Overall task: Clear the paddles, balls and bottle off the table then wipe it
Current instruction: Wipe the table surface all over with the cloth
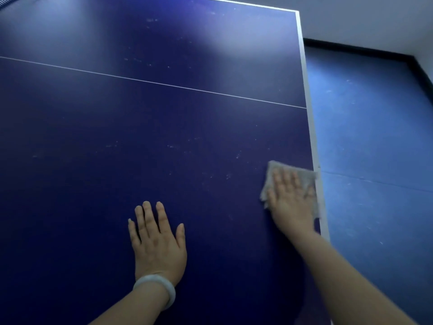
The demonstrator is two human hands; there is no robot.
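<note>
At the desk's right edge, the right hand point(291, 202) lies flat on a grey cloth point(302, 179), fingers straight and slightly spread, pressing it onto the blue desk point(164, 127). The cloth overlaps the white border line point(308, 109); its far corner looks blurred, so its exact outline is hard to tell. The left hand point(158, 240) rests palm-down on the desk near the front, fingers spread, holding nothing, well apart from the cloth. A pale bangle point(155, 288) sits on that wrist. A thin white centre line point(152, 82) crosses the desk. Faint whitish specks dot the surface. Blue floor point(375, 160) on the right.
</note>
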